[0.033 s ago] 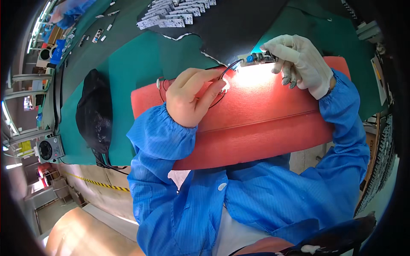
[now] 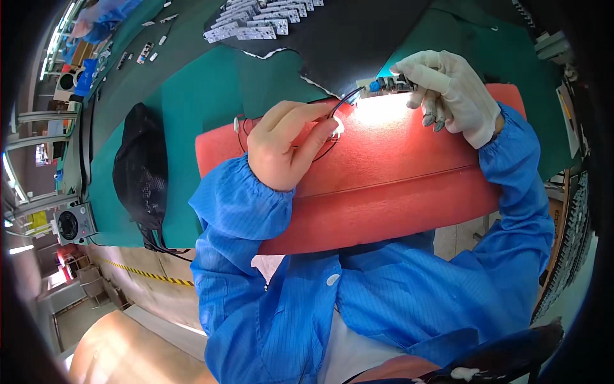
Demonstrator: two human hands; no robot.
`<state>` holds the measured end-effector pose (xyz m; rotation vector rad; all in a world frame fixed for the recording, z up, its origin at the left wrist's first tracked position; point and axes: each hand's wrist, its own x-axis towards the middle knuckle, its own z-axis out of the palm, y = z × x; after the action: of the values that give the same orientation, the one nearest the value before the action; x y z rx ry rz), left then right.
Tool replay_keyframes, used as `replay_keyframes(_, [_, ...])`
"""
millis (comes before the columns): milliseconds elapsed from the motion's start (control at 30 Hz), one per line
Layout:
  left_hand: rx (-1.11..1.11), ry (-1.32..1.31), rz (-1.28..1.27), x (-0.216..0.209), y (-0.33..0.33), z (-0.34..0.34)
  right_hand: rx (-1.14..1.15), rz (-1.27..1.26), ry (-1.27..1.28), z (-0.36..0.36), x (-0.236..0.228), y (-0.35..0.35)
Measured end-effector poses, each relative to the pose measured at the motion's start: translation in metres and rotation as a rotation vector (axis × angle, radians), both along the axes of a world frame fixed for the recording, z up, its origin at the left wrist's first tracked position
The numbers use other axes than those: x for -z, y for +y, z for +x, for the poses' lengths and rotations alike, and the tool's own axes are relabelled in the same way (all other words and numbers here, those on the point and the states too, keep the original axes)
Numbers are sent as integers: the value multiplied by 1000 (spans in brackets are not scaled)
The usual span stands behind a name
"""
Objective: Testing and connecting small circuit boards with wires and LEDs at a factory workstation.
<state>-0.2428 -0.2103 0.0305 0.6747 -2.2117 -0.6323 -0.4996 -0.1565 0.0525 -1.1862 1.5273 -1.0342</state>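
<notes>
My bare left hand (image 2: pixel 284 142) pinches thin dark wires (image 2: pixel 347 100) between thumb and forefinger. One end of the wires meets the left end of a small circuit board (image 2: pixel 384 86) that carries a blue part and several black parts. The board's other end is gripped by my white-gloved right hand (image 2: pixel 444 93), whose fingertips look grey and worn. The board hangs above the far edge of a red foam pad (image 2: pixel 384 163), over a brightly lit patch. A loop of wire with a small white connector (image 2: pixel 236 124) trails past my left hand on the pad.
Rows of circuit boards (image 2: pixel 256 20) stand on a black mat (image 2: pixel 358 38) at the far side. A black bag (image 2: pixel 142 169) lies left on the green table mat (image 2: pixel 211 89). Loose small parts (image 2: pixel 146 54) and a small fan (image 2: pixel 75 223) are farther left. Another person's blue sleeve (image 2: pixel 109 19) shows far left.
</notes>
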Motion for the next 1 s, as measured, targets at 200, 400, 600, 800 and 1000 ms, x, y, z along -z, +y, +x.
replay_keyframes(200, [36,14,30,-1,-1,4,-32,-58,-4,-4,5,3])
replay_keyframes(400, [49,43,35,3,-6,4,-32,-83,-22,-7,10,1])
replay_keyframes(600, [32,-72,14,0,-9,-3,-143,-247,-72,-25,38,-2])
replay_keyframes(800, [199,276,529,9,-20,-2,-139,-238,71,-10,-7,-14])
replay_keyframes(1000, [-324,1042,517,7,-97,55,-227,-596,626,21,-20,-78])
